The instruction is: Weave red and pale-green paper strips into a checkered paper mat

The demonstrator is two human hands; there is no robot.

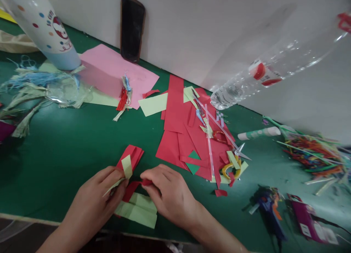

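Near the front edge of the table, my left hand (101, 192) is closed on a folded paper piece (131, 159) of red and pale green strips. A red paper strip (132, 189) runs from it toward my right hand (170, 194), whose thumb and fingers pinch the strip's curled end. Below both hands lies a pale green folded paper (142, 211), partly covered by my left hand. To the right of my hands, red paper sheets (172, 147) overlap, with scissors (240, 152) and small scraps on top.
A clear plastic bottle (241, 85) and a phone (132, 30) stand against the wall. At left are a white-and-blue cup (64, 52) and several tassels (30, 85). A glue stick (257, 133), a colourful strand pile (315, 154), and a blue glue gun (270, 212) lie at right.
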